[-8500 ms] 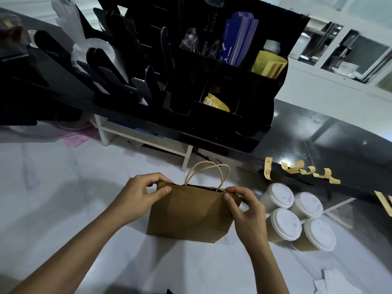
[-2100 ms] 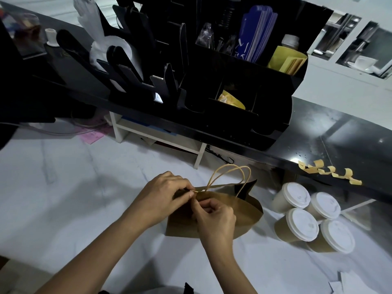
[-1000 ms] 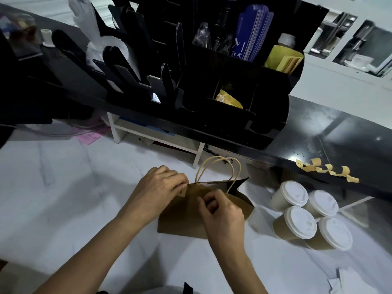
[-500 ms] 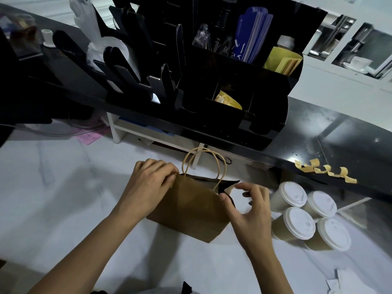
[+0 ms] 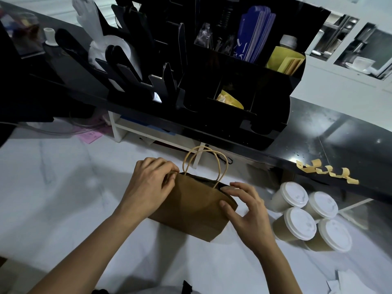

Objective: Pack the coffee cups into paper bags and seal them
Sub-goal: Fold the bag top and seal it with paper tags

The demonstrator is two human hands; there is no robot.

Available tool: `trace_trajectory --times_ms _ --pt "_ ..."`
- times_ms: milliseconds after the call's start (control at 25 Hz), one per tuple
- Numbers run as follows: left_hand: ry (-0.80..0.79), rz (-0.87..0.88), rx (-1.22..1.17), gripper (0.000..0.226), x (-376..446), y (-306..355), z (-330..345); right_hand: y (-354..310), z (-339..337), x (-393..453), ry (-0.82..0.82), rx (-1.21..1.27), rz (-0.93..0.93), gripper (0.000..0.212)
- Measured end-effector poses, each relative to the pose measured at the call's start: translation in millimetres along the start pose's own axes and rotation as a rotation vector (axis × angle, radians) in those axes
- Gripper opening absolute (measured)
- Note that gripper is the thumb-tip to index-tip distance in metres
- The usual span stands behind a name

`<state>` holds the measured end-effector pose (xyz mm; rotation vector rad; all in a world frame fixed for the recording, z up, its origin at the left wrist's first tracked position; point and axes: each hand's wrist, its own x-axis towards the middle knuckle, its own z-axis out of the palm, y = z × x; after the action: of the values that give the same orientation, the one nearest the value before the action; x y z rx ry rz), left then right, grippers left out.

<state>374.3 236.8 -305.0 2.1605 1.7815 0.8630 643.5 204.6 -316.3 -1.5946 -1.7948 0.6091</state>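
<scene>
The paper bag hides its contents and the left hand's fingertips.

A black organizer is set on the dark counter. Blue cards and yellow envelopes are held in it. Curled tape strips are stuck along the counter's edge.

A brown paper bag stands upright on the white bench, twine handles raised. The left hand grips its top left corner; the right hand touches its right edge with spread fingers. Four lidded coffee cups cluster just right.
</scene>
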Motion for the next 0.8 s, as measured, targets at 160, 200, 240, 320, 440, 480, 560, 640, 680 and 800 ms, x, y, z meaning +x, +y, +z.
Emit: trace_trajectory --times_ms 160,200,240,320,440,480,560,640,680,800 --pt "0.013 0.006 -0.002 0.009 0.3 1.1 0.2 0.7 5.5 2.8 0.077 0.017 0.019 0.012" --pt "0.018 0.006 0.0 0.009 -0.3 1.1 0.0 1.0 6.5 2.9 0.092 0.007 0.008 0.01" --pt "0.024 0.006 0.001 0.008 -0.9 1.2 -0.2 1.2 7.2 2.4 0.111 -0.001 -0.008 0.01" --pt "0.029 0.005 0.005 0.008 -1.8 1.7 -1.0 0.5 8.8 1.5 0.16 0.018 -0.016 0.016" --pt "0.038 0.01 0.016 0.013 -2.1 3.7 -1.9 0.8 11.6 1.0 0.213 0.119 0.047 0.028" --pt "0.041 0.014 0.018 0.015 -2.6 4.6 -2.0 1.7 12.3 1.0 0.224 0.161 0.068 0.032" --pt "0.049 0.023 -0.012 0.018 -3.7 4.9 -2.1 4.0 12.2 1.1 0.239 0.195 0.072 0.035" --pt "0.045 0.003 -0.109 0.022 -3.3 0.4 -4.3 4.2 11.4 1.4 0.243 0.17 0.055 0.034" --pt "0.018 -0.024 -0.164 0.025 -2.8 -4.2 -6.4 4.1 11.5 1.8 0.25 0.164 0.055 0.034" --pt "-0.106 -0.12 -0.237 0.033 -2.3 -18.6 -12.5 4.3 12.7 1.8 0.267 0.18 0.06 0.033"
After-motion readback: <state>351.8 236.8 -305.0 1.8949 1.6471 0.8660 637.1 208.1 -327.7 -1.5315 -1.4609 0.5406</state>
